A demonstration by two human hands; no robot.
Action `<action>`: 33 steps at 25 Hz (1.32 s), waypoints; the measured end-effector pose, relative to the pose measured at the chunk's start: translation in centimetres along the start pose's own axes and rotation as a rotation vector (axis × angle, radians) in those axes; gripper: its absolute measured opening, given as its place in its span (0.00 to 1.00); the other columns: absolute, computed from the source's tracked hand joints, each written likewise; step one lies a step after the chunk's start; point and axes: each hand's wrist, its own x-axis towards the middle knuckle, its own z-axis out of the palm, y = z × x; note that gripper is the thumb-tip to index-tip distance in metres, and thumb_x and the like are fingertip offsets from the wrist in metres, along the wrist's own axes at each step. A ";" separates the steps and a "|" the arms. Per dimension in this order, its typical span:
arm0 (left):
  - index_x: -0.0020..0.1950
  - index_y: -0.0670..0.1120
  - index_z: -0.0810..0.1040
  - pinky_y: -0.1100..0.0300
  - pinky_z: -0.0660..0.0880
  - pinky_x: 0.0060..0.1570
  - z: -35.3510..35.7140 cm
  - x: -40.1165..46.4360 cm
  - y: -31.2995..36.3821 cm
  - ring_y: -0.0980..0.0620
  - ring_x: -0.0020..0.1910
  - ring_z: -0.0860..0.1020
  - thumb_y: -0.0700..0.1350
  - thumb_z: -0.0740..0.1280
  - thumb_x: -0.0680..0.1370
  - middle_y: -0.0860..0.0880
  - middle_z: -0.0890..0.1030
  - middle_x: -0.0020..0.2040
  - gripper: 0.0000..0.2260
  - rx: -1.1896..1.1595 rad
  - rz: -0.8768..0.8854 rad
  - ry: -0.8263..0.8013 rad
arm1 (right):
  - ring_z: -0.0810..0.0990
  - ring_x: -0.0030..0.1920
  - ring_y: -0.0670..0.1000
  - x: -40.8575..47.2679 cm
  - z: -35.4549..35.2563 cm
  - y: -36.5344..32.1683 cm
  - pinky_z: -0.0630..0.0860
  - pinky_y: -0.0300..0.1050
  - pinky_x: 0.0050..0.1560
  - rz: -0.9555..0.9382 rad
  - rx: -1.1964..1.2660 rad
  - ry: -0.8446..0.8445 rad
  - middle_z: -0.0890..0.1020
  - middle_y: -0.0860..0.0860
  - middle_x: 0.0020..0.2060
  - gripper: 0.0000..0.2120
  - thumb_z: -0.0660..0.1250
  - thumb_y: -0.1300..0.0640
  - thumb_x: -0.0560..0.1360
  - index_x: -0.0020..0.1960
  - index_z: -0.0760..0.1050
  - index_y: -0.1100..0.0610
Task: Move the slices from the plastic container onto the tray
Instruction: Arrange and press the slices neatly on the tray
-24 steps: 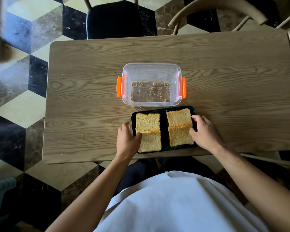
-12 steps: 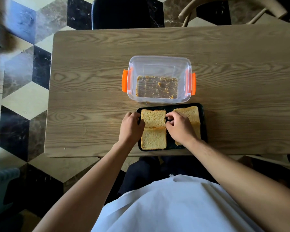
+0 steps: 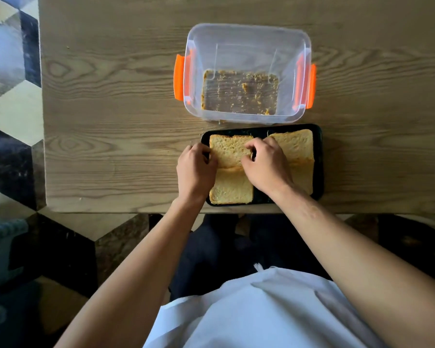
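Note:
A clear plastic container with orange side clips stands on the wooden table; only crumbs lie on its bottom. Just in front of it sits a black tray holding several bread slices in two columns. My left hand pinches the left edge of the far-left slice. My right hand pinches that same slice's right edge and covers part of the right column. The near-left slice lies flat below it. The far-right slice is partly visible beside my right hand.
The wooden table spreads out to the left and right of the container and tray. The tray sits close to the table's near edge. A patterned tile floor shows at the left.
My right hand moved from the tray's right edge to the far-left slice. My left hand shifted up to that slice's left side. The camera moved closer to the table.

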 end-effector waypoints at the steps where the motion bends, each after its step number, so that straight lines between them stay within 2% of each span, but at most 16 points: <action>1: 0.49 0.44 0.83 0.59 0.69 0.42 0.0 0.0 -0.2 0.46 0.43 0.79 0.43 0.72 0.74 0.45 0.82 0.45 0.06 -0.025 -0.012 0.008 | 0.78 0.50 0.56 0.0 0.0 0.0 0.74 0.44 0.48 -0.017 0.019 0.000 0.76 0.56 0.54 0.13 0.68 0.55 0.75 0.59 0.78 0.55; 4: 0.47 0.44 0.83 0.55 0.75 0.47 0.0 0.1 -0.4 0.47 0.43 0.79 0.42 0.73 0.73 0.45 0.83 0.44 0.05 -0.097 -0.065 0.040 | 0.78 0.48 0.54 0.2 0.0 -0.2 0.77 0.48 0.50 -0.051 0.060 -0.002 0.76 0.55 0.54 0.14 0.68 0.55 0.75 0.60 0.78 0.55; 8: 0.48 0.43 0.83 0.57 0.73 0.47 -0.1 0.2 -0.1 0.47 0.42 0.79 0.41 0.73 0.73 0.45 0.83 0.44 0.05 -0.137 -0.066 0.086 | 0.77 0.47 0.53 0.5 0.1 -0.3 0.77 0.48 0.50 -0.057 0.072 -0.009 0.76 0.54 0.54 0.16 0.68 0.56 0.75 0.62 0.77 0.55; 14: 0.51 0.46 0.81 0.54 0.74 0.46 0.0 0.3 0.4 0.48 0.40 0.76 0.38 0.71 0.71 0.45 0.80 0.41 0.10 -0.177 -0.098 0.071 | 0.77 0.46 0.51 0.9 0.3 -0.6 0.77 0.46 0.50 -0.080 0.084 0.009 0.76 0.54 0.56 0.16 0.67 0.57 0.75 0.62 0.78 0.57; 19: 0.50 0.45 0.81 0.54 0.74 0.45 -0.3 0.2 0.1 0.47 0.39 0.77 0.37 0.72 0.70 0.44 0.81 0.39 0.10 -0.223 -0.076 0.060 | 0.79 0.52 0.54 0.6 0.0 -0.5 0.78 0.52 0.55 -0.088 0.138 -0.006 0.77 0.55 0.58 0.16 0.66 0.61 0.75 0.63 0.78 0.58; 24: 0.48 0.44 0.82 0.60 0.73 0.43 -1.3 -2.0 -1.7 0.50 0.39 0.78 0.40 0.72 0.72 0.48 0.82 0.39 0.06 -0.165 -0.037 0.085 | 0.80 0.48 0.54 -2.4 -0.9 0.5 0.80 0.54 0.49 -0.129 0.100 0.047 0.77 0.55 0.55 0.16 0.66 0.60 0.74 0.61 0.76 0.59; 27: 0.46 0.45 0.82 0.57 0.76 0.44 -1.7 -4.1 -2.7 0.51 0.40 0.79 0.42 0.72 0.74 0.49 0.83 0.41 0.03 -0.115 -0.044 0.017 | 0.80 0.47 0.55 -4.7 -0.7 1.4 0.80 0.55 0.48 -0.075 0.056 0.014 0.78 0.56 0.53 0.15 0.67 0.60 0.74 0.61 0.75 0.59; 29: 0.50 0.44 0.83 0.54 0.77 0.45 -1.7 -5.0 -3.0 0.50 0.40 0.78 0.42 0.72 0.75 0.49 0.82 0.42 0.05 -0.074 0.014 -0.009 | 0.81 0.46 0.55 -5.4 -0.4 1.7 0.80 0.52 0.48 -0.019 0.061 0.005 0.80 0.55 0.51 0.15 0.68 0.58 0.75 0.60 0.75 0.58; 33: 0.61 0.45 0.81 0.56 0.76 0.46 -1.5 -5.3 -3.0 0.50 0.40 0.78 0.43 0.71 0.77 0.48 0.81 0.47 0.13 -0.026 0.125 -0.084 | 0.82 0.44 0.52 -5.7 0.2 2.0 0.81 0.51 0.47 0.076 0.110 -0.041 0.82 0.51 0.47 0.15 0.70 0.56 0.74 0.59 0.75 0.56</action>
